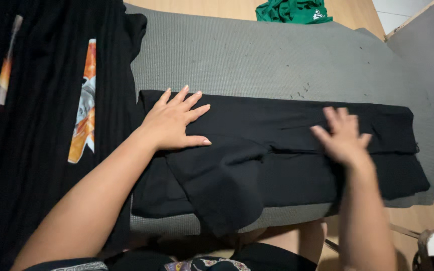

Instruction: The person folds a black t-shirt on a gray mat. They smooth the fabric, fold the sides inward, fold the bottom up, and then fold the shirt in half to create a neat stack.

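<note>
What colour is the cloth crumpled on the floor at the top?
Green, with a small white mark; the crumpled cloth shows in the head view.

Two hands (174,120), three black garments (277,150), one green (292,11)

The folded shirt (277,155) lies on the mat (257,60) in the middle of the frame. Your left hand (174,123) rests on its left end and your right hand (342,138) on its right. A pile of clothes (51,125) lies at the left.

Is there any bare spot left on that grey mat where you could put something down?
Yes: the grey mat is bare beyond the folded black garment, up to the green cloth. The near side is crowded: left hand and right hand lie on the garment, black printed clothes on the left.
</note>
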